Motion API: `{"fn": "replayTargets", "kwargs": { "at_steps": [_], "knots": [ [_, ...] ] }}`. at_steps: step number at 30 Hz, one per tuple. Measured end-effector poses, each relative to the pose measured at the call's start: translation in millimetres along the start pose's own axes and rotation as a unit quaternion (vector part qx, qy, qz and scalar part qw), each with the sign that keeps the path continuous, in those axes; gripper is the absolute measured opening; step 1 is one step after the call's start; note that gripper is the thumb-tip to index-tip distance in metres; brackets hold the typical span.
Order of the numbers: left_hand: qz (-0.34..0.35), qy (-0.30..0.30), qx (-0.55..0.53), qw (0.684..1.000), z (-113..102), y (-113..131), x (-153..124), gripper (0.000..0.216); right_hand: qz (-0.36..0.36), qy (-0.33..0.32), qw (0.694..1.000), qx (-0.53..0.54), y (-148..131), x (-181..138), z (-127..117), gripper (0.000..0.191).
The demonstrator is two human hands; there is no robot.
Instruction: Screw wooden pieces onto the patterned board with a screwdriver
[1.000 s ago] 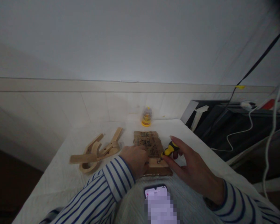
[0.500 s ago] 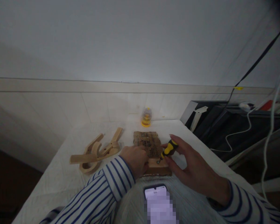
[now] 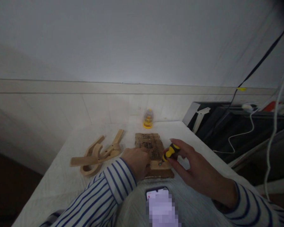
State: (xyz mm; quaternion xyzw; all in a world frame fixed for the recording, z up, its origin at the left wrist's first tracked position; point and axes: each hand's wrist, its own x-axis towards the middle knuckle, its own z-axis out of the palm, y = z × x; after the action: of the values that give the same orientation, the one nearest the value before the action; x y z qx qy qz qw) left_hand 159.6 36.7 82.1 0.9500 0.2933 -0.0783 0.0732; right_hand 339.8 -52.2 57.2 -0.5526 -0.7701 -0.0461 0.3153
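My right hand (image 3: pixel 191 164) pinches a short yellow-and-black screwdriver (image 3: pixel 171 151) between thumb and fingers. The driver leans down to the left, its tip at a small metal screw (image 3: pixel 160 164) on a wooden strip (image 3: pixel 164 165). My left hand (image 3: pixel 136 162) is closed on the left end of that strip, pressing it down; its fingertips are partly hidden. Under the strip lies a flat piece of brown cardboard (image 3: pixel 149 138) with black printing.
Curved and straight wooden pieces (image 3: pixel 92 160) lie left of my left hand. A yellow-based clear bit case (image 3: pixel 148 119) stands at the back by the wall. A phone (image 3: pixel 158 195) lies in front. Dark panels (image 3: pixel 217 123) and a white cable (image 3: pixel 232 151) are at the right.
My right hand has shifted very slightly around the screwdriver, its fingers tilting a little. The left hand and the wooden strip stay where they were.
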Motion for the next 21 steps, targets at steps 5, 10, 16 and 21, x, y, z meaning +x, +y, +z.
{"fn": "replayTargets", "kwargs": {
  "at_steps": [5, 10, 16, 21],
  "knots": [
    [0.003, -0.002, 0.001, 1.0, -2.9, 1.6, -1.6, 0.022, -0.002, 0.005, 1.0, -0.001, 0.2, 0.6, 1.2, 0.049],
    [0.002, -0.004, -0.001, 1.0, -1.7, 1.0, -0.7, 0.022, -0.008, 0.008, 1.0, -0.005, -0.9, 0.8, 1.9, 0.049],
    [0.002, 0.001, 0.0, 1.0, -1.7, 0.7, -1.5, 0.023, -0.011, 0.0, 1.0, -0.013, -2.8, 1.8, 0.8, 0.048],
    [0.002, 0.014, -0.004, 1.0, -1.0, 0.2, -1.9, 0.022, -0.014, 0.011, 1.0, -0.023, -3.0, 0.8, 1.6, 0.048]
  ]
}}
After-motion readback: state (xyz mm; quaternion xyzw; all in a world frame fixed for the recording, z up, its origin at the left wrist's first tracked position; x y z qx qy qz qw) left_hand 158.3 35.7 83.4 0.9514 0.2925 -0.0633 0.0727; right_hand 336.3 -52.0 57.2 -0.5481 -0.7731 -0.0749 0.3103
